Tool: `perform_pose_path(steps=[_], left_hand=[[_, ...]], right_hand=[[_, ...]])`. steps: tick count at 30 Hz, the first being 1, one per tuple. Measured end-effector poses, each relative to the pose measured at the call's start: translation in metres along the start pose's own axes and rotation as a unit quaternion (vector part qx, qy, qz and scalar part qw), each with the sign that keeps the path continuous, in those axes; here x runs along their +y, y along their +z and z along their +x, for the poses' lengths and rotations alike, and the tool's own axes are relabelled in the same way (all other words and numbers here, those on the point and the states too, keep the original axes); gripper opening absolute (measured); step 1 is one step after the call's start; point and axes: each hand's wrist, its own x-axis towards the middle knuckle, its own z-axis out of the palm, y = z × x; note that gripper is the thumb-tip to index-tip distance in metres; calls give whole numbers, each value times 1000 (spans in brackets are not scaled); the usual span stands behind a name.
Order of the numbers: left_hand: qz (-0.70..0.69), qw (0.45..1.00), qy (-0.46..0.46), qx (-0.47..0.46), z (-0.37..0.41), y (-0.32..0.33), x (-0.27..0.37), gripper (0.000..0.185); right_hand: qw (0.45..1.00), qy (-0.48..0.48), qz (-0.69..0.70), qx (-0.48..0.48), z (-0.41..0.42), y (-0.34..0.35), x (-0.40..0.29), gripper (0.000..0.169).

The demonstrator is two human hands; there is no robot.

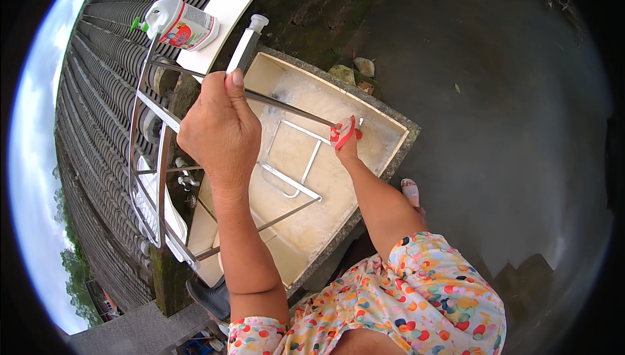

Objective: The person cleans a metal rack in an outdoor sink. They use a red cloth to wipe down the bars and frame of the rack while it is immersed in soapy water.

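My left hand (219,125) is closed around a square metal leg of a metal rack frame (293,110), just below the leg's pale plastic end cap (259,23). The frame is tilted across a cream-lined wash basin (400,125) with a rough stone rim. Its lower bars reach into cloudy, foamy water (371,160). Down by the basin's far right corner, my right hand (345,150) holds a red cloth (347,133) against the end of a metal tube. Part of the cloth is hidden by my fingers.
A large white plastic bottle (188,25) with a green top lies on a white board (239,1). Beside the basin are a metal tap (187,178), a white tray (171,213) and dark shoes (212,299). Tiled roofing (102,111) borders the left; stones (364,67) edge the basin.
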Motion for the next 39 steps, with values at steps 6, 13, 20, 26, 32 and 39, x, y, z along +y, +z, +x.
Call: perform_pose_path(steps=[6, 13, 20, 26, 32, 39], left_hand=[[-5, 1000, -8, -7, 1, -1, -1, 28], [-9, 998, -42, -55, -1, -10, -2, 29], [-226, 971, -55, 56, 3, -11, -14, 32], [-141, 972, -87, 166, -13, -17, -37, 20], [-196, 961, -141, 133, -28, 3, -41, 19], [-175, 966, -136, 133, -29, 5, -39, 17]], right_hand=[[991, 64, 114, 15, 7, -21, 4, 16], [935, -259, -234, -65, -35, 20, -112, 29], [924, -262, 111, -257, -83, 83, -308, 40], [951, 41, 271, -142, -105, 110, -387, 11], [982, -143, 102, -70, -89, 134, -367, 16], [963, -260, 75, -7, -86, 131, -363, 13]])
